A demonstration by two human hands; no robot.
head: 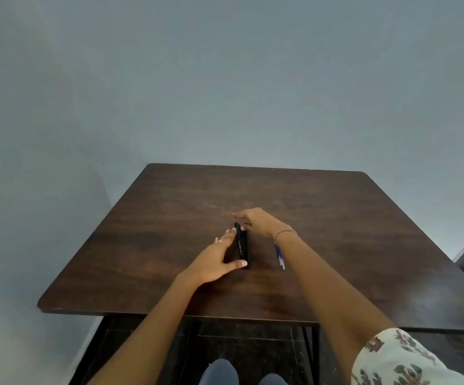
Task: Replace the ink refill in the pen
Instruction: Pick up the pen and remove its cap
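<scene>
Your left hand point(214, 262) lies flat-fingered against the two black cylindrical pens point(242, 245) on the dark wooden table point(142, 245), your right hand point(256, 222) loose and empty over their far ends, so a nudge could roll them or your wrist sweep the thin blue refills point(281, 259) aside.

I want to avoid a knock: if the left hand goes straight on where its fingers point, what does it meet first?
The black pens, which lie just beyond the fingertips of the left hand. It may already touch them; depth is unclear.
</scene>
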